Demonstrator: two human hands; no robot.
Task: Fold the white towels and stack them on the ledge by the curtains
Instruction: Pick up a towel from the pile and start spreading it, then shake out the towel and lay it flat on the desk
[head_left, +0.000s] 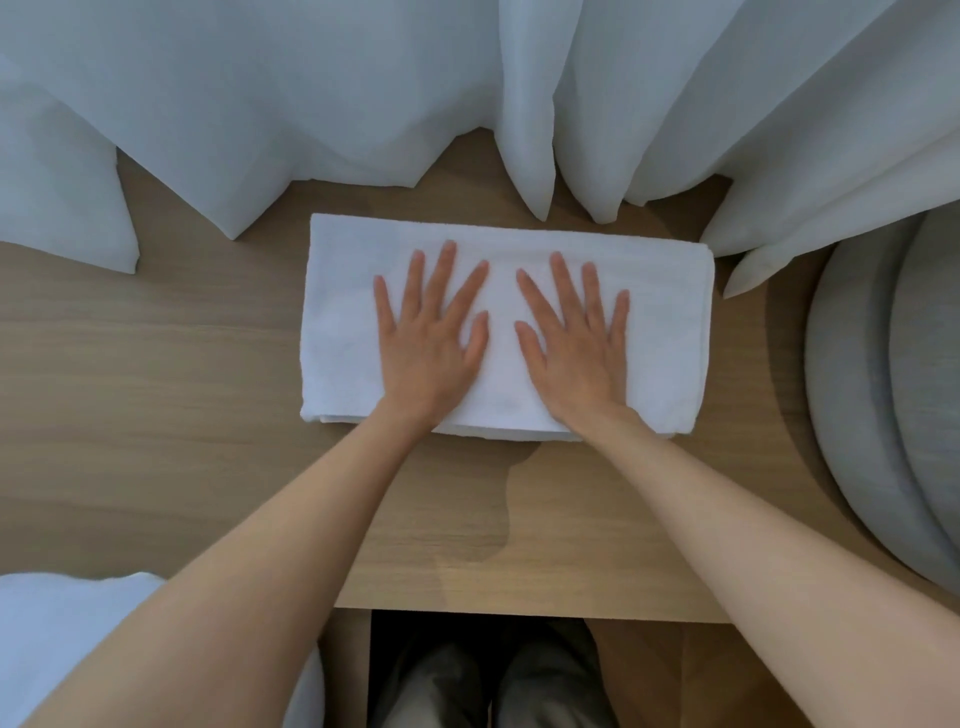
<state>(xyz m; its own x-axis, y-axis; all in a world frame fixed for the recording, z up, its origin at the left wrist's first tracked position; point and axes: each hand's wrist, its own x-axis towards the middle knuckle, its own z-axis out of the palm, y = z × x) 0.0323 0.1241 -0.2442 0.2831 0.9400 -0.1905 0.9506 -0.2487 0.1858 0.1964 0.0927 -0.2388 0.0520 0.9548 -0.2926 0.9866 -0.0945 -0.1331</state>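
A folded white towel (670, 312) lies as a wide rectangle in the middle of the wooden ledge (156, 389), its far edge close to the curtains (322, 93). My left hand (431, 332) presses flat on the towel's left half, fingers spread. On the right half my right hand (576, 338) lies flat the same way. Neither hand grips anything. More white cloth (67, 639) shows at the lower left corner, partly hidden by my left forearm.
Sheer white curtains hang along the far side and drape onto the ledge. Grey round cushions (883, 405) stand at the right edge. The ledge's front edge runs near the bottom, with my legs in grey trousers (493, 686) below it.
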